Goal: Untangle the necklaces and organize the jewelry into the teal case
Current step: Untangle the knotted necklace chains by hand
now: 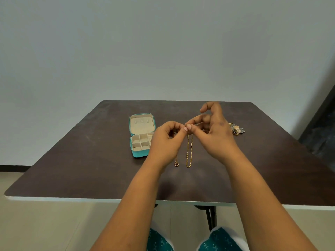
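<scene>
Open on the desk at left: teal case, compartments bare. Centre: left hand and right hand pinching tangled necklaces, chains dangling. Far right: brooch. Untangling under way; next, probably easing strands apart.

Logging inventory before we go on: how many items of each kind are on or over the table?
Chains hanging from the hands: 2, thin pendant chain and gold chain
Teal case: 1, open
Ornate jewelry cluster: 1
Total: 4
</scene>
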